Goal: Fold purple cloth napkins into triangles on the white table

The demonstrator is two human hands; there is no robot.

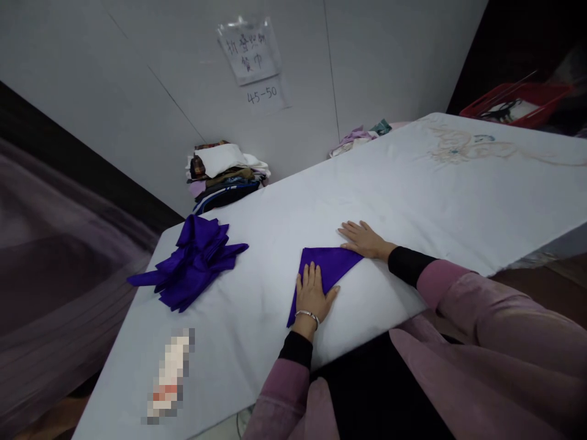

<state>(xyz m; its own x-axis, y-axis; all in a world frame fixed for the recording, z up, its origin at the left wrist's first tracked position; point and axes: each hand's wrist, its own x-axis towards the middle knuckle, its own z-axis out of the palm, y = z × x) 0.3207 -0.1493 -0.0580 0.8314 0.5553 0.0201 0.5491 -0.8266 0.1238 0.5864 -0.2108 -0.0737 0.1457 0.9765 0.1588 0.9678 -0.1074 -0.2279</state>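
A purple cloth napkin point(337, 263), folded into a triangle, lies flat on the white-covered table point(275, 244). My left hand point(314, 294) rests on its left part with the fingers spread, a silver bracelet at the wrist. At the napkin's right corner, my right hand point(364, 239) presses down flat, fingers apart, and hides that corner. To the left sits a loose heap of purple cloths point(192, 263), apart from both hands.
A blurred pale object point(170, 373) lies near the table's left front. Folded clothes point(229, 174) are stacked beyond the far edge, with more fabric point(355, 139) farther right. A red basket point(545, 101) stands at the back right. Handwritten paper point(252, 52) hangs on the wall.
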